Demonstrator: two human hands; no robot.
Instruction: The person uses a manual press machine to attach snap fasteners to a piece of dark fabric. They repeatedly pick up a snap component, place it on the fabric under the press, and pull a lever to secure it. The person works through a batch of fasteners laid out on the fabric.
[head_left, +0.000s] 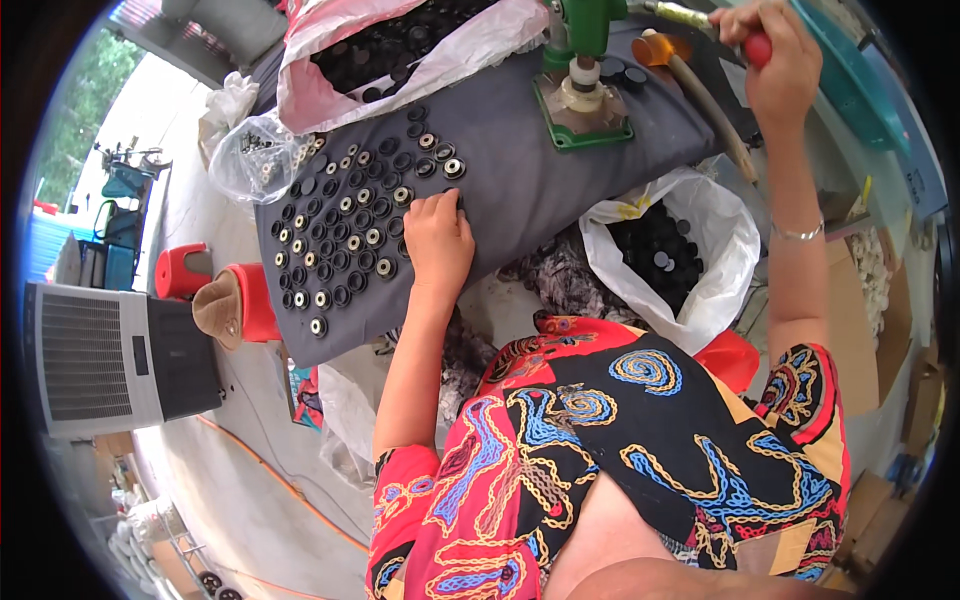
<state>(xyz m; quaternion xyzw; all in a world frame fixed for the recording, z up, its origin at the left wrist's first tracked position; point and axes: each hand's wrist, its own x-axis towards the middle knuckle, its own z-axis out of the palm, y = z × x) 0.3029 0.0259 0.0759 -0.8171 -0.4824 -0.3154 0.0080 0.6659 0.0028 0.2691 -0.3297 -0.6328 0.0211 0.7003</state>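
On the grey cloth (520,190), the left hand (438,240) is resting with fingers curled narrow over the edge of the spread-out black caps (345,225), fingertips touching one so it can be picked off singly; whether it is already pinched cannot be told. The caps are lying flat in loose rows, near to reach. The right hand (775,60) is gripping the red handle (757,48) of the green press (585,75), kept raised above its base. A white bag (690,250) of caps is sitting open just beside the lap.
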